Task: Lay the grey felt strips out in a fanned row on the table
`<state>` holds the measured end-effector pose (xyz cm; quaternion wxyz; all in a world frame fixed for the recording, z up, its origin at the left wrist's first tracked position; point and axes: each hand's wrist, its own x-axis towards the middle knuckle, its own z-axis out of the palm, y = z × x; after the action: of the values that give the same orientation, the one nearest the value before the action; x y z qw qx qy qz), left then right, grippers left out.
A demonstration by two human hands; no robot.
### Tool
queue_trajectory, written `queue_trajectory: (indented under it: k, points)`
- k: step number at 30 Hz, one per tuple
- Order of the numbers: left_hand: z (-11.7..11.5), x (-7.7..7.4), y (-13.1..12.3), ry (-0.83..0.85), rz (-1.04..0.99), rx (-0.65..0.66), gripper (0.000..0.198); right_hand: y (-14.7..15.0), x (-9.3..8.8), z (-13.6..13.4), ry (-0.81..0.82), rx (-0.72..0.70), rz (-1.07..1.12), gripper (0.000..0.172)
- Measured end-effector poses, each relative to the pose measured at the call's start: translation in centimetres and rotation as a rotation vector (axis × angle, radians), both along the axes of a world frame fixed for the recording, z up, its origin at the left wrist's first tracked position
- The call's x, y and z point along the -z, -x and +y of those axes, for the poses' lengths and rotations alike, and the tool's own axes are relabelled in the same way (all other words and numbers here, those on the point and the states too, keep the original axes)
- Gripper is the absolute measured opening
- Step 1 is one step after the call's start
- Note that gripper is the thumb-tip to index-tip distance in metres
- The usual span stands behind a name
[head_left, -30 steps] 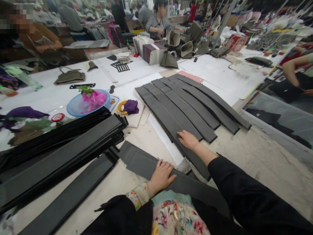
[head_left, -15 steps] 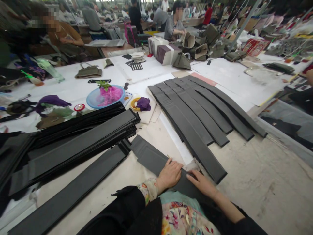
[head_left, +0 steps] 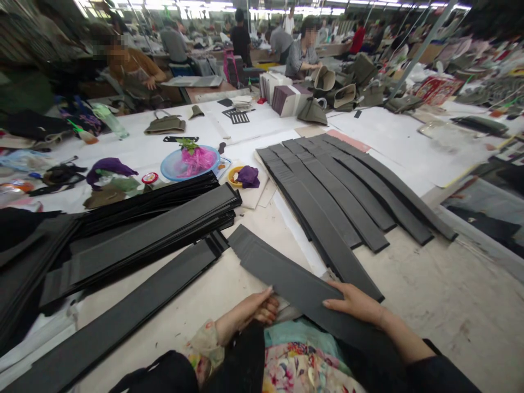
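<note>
Long dark grey strips (head_left: 286, 273) lie slanting in front of me, overlapping at their far end. My left hand (head_left: 256, 310) is at their near left edge with its fingers curled; whether it pinches something there is hidden. On the same strips rests my right hand (head_left: 354, 303), thumb and fingers apart, near the right edge. A fanned group of grey strips (head_left: 331, 191) lies beyond my right hand. To the left is another long grey strip pile (head_left: 135, 311), and behind it a thick stack of black-edged strips (head_left: 147, 229).
A blue bowl (head_left: 170, 164) with a pink bag, a yellow bowl (head_left: 233, 176) with purple cloth and a green bottle (head_left: 110, 121) stand on the table. Olive bags (head_left: 313, 112) are piled farther back. A person in a striped shirt (head_left: 301, 57) sits across; others work around.
My left hand has come off the top of the strips to their near edge and curled. My right hand has moved slightly right along them. The view has tilted up a little.
</note>
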<state>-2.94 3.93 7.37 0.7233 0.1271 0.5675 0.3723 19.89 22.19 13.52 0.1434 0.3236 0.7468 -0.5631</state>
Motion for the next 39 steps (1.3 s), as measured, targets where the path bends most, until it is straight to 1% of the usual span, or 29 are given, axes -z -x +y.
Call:
queue_trajectory:
  k: [1,3,5,6,7,8,10,12,13,14,15,17,18,19,22,23,24,26,28,29,31,33,34,36,38,39]
  points:
    - [0.1,-0.1,-0.1,-0.006,-0.127,-0.073,0.066,0.1,-0.9,0.4,0.097,0.001,0.024,0.061]
    - [1.2,-0.4,-0.3,-0.056,-0.319,-0.294,0.072,0.3,-2.5,0.8,0.253,0.014,0.035,0.068]
    - [2.6,-1.0,-0.3,-0.117,-0.342,-0.515,0.071,0.3,-3.7,0.8,0.350,0.020,0.036,0.074]
    - [3.2,-1.3,-0.3,-0.128,-0.329,-0.597,0.068,0.1,-4.2,0.8,0.384,0.022,0.036,0.076]
    - [3.7,-1.5,-0.2,-0.128,-0.318,-0.647,0.064,-0.3,-4.7,0.8,0.413,0.023,0.031,0.078]
    - [4.1,-1.8,-0.1,-0.125,-0.315,-0.664,0.060,-0.7,-5.1,1.0,0.437,0.029,0.024,0.079]
    - [4.5,-2.4,-0.1,-0.122,-0.332,-0.641,0.050,-2.1,-5.9,1.8,0.465,0.046,0.008,0.081]
    - [4.7,-2.7,-0.3,-0.124,-0.340,-0.612,0.039,-4.0,-6.3,3.2,0.443,0.060,-0.012,0.078]
    - [4.8,-2.7,-0.5,-0.131,-0.327,-0.610,0.035,-4.9,-6.3,4.1,0.388,0.057,-0.031,0.074]
    - [5.0,-2.6,-0.7,-0.142,-0.298,-0.616,0.033,-5.7,-6.1,4.8,0.289,0.050,-0.060,0.068]
    - [5.1,-2.3,-0.9,-0.148,-0.254,-0.628,0.032,-6.3,-5.5,5.4,0.148,0.046,-0.104,0.064]
    - [5.3,-1.2,-1.3,-0.130,-0.145,-0.660,0.032,-6.4,-3.9,5.6,-0.196,0.033,-0.195,0.061]
    - [5.4,-0.5,-1.6,-0.106,-0.096,-0.672,0.033,-5.9,-2.8,5.2,-0.351,0.018,-0.222,0.062]
    - [5.4,0.3,-1.8,-0.081,-0.058,-0.679,0.034,-4.9,-1.7,4.4,-0.461,-0.016,-0.215,0.063]
    - [5.3,2.2,-2.3,-0.069,-0.026,-0.695,0.038,0.1,1.3,0.9,-0.588,-0.199,-0.042,0.066]
    - [5.3,2.5,-2.3,-0.082,0.008,-0.662,0.038,2.0,2.1,-0.3,-0.642,-0.233,-0.009,0.068]
    - [5.1,2.8,-2.2,-0.091,0.069,-0.596,0.038,3.8,2.7,-1.3,-0.700,-0.253,0.009,0.072]
    - [4.8,2.8,-1.6,-0.078,0.226,-0.402,0.039,6.7,3.9,-2.6,-0.774,-0.292,-0.008,0.083]
    - [4.1,2.5,-0.6,-0.038,0.353,-0.216,0.043,8.2,4.9,-3.1,-0.805,-0.323,-0.040,0.090]
    - [3.6,2.2,0.1,-0.021,0.388,-0.164,0.043,8.5,5.4,-3.1,-0.813,-0.332,-0.048,0.091]
    - [2.5,1.5,1.4,-0.020,0.477,-0.112,0.037,8.4,6.2,-3.0,-0.834,-0.332,-0.044,0.089]
    - [1.7,0.7,2.5,-0.050,0.598,-0.114,0.029,8.0,6.7,-3.0,-0.860,-0.322,-0.038,0.087]
    - [1.5,0.4,2.9,-0.087,0.671,-0.131,0.025,7.8,6.9,-3.0,-0.871,-0.320,-0.038,0.086]
    - [1.6,0.1,3.4,-0.226,0.910,-0.108,0.020,7.7,7.1,-3.1,-0.887,-0.323,-0.040,0.086]
    - [2.1,0.3,3.4,-0.370,1.165,-0.017,0.026,7.6,7.1,-3.2,-0.891,-0.332,-0.040,0.086]
    - [2.4,0.5,3.3,-0.416,1.259,0.033,0.029,7.6,7.0,-3.2,-0.892,-0.335,-0.037,0.086]
